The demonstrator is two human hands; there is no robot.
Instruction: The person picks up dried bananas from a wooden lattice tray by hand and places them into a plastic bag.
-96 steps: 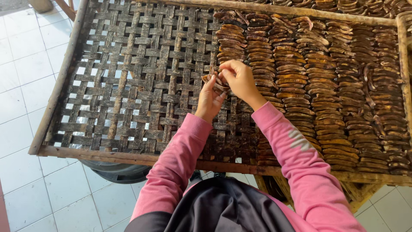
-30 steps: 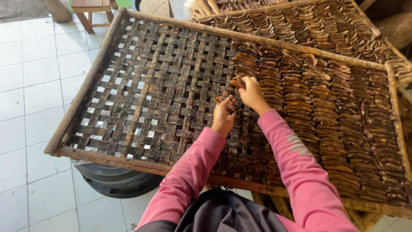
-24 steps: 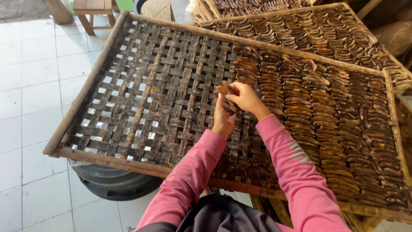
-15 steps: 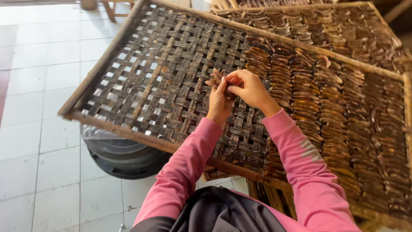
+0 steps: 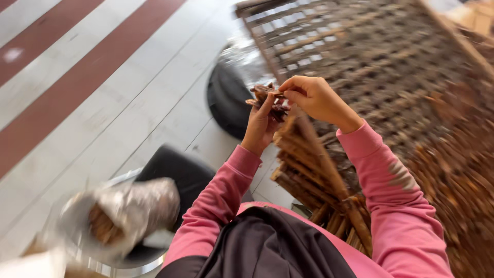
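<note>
My left hand point(image 5: 261, 123) is raised in front of me and grips a small stack of brown dried slices point(image 5: 267, 99). Meeting it from the right, my right hand point(image 5: 316, 98) pinches the top of the same stack with fingertips and thumb. Both arms wear pink sleeves. Behind the hands lies the woven bamboo drying tray point(image 5: 360, 56), blurred, its corner near the stack. Rows of brown slices point(image 5: 458, 185) cover the tray's right part.
A black tyre-like round object point(image 5: 226, 100) sits on the tiled floor under the tray's corner. At the lower left a clear plastic bag point(image 5: 123, 213) with brown pieces rests on a black seat point(image 5: 180, 172). The floor has white and dark red stripes point(image 5: 87, 72).
The view has swung sharply left and down, now blurred. My hands have lifted off the tray with the stack of slices. The bag and the striped floor have come into view.
</note>
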